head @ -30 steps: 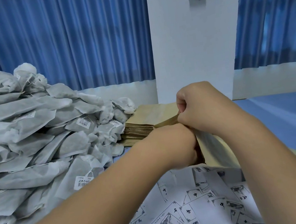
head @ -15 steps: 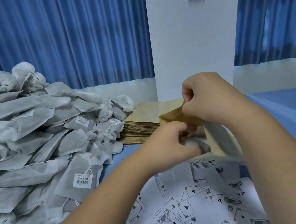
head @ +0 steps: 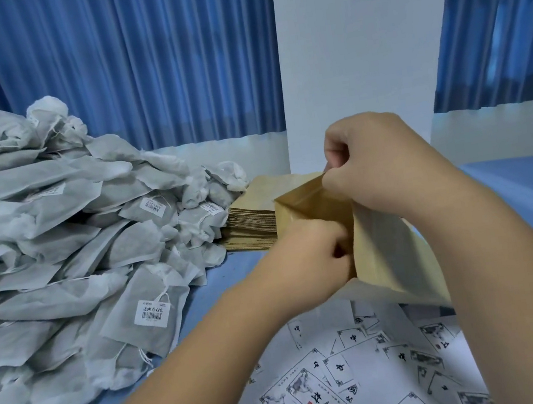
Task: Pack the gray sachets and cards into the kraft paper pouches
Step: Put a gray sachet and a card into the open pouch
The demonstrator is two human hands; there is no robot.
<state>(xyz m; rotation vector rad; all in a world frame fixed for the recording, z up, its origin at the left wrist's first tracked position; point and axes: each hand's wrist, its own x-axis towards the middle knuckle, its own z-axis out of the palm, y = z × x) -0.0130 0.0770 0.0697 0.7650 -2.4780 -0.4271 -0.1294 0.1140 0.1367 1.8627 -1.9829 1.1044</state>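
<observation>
While upright, pouch [head: 381,253] edges in hands [head: 305,261] [head: 375,164]

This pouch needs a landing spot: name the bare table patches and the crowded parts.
Bare blue table lies right of the right hand and its kraft pouch. A narrow strip runs between the gray sachets and the cards. Crowded: sachets fill the left, cards the near middle, the pouch stack behind.
</observation>
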